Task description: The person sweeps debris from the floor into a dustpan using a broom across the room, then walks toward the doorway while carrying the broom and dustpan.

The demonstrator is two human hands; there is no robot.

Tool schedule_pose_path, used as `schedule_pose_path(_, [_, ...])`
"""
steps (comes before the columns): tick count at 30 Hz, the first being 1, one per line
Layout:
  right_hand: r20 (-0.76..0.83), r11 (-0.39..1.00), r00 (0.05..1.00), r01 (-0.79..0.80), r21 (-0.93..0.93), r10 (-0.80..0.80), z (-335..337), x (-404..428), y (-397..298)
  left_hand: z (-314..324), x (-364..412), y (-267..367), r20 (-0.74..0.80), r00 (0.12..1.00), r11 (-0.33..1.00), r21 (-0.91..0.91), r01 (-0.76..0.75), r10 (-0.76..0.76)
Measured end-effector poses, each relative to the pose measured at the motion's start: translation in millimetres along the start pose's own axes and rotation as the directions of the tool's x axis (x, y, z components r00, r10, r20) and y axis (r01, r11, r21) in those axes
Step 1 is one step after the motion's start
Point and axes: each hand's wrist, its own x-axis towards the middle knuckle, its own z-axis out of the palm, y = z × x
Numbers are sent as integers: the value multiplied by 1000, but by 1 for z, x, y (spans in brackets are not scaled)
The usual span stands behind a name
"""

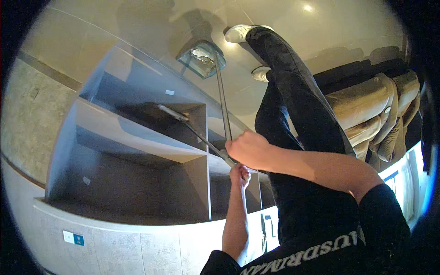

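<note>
My right hand [248, 148] is closed round the upper part of the metal handle of a long-handled dustpan [212, 63]. Light-coloured debris lies in its pan, near the floor at the top. Just below, my left hand [240, 176] grips the top end of a second pole, which looks like a broom [205, 140]. This pole slants up-left past my right hand; whether that hand touches it too, I cannot tell. Its narrow, pale head [172, 112] is inside an open compartment of the built-in shelving [208, 185]. The bristles cannot be made out.
Shelf dividers and panel edges [137, 132] surround the broom's head. My legs and pale shoes [239, 33] are right of the dustpan on the smooth floor [144, 20]. A brown cushioned sofa [357, 103] stands at the right. A small card with writing [73, 238] is on the pale top surface.
</note>
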Motion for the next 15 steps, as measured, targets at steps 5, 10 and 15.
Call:
schedule_pose_path(5, [-24, 1000, 1000, -8, -13, 7, -8, 5, -12, -40, -76, -10, 167, 984, 997, -42, -59, 65])
schedule_pose_path(10, [23, 999, 999, -24, -47, 25, -14, 11, -8, -21, -66, 9, 159, 964, 969, -163, -188, 214])
schedule_pose_path(15, [70, 998, 995, -67, -19, 68, -18, 18, -18, 47, 7, 162, 120, 910, 914, -143, -379, 396])
